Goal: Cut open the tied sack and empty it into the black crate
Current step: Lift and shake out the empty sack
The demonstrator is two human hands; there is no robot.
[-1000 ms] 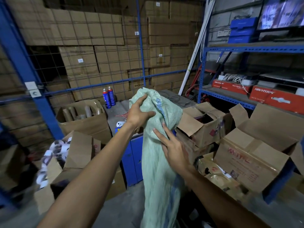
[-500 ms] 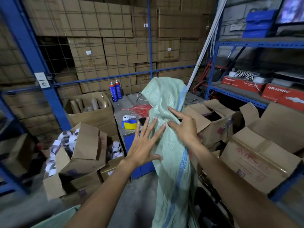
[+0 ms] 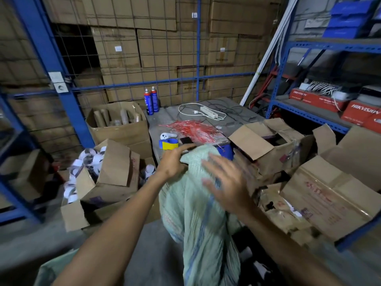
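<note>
Left hand (image 3: 172, 165) has its fingers (image 3: 186, 148) clenched over the top fold of the pale green sack (image 3: 198, 205), which hangs upright between both arms. Right hand (image 3: 225, 186) lies spread and blurred against the cloth, fingers released, gripping nothing. Only one hand really has it, so the slack cloth could slide free and drop. Just beyond the left fingers, the bench (image 3: 169, 117) edge carries tape and a phone, easy to knock off. The black crate isn't clearly in view, so contents could miss it.

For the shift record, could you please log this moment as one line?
sack: upright, limp | left hand: gripping top | right hand: open on sack, blurred | crate: unclear
</note>
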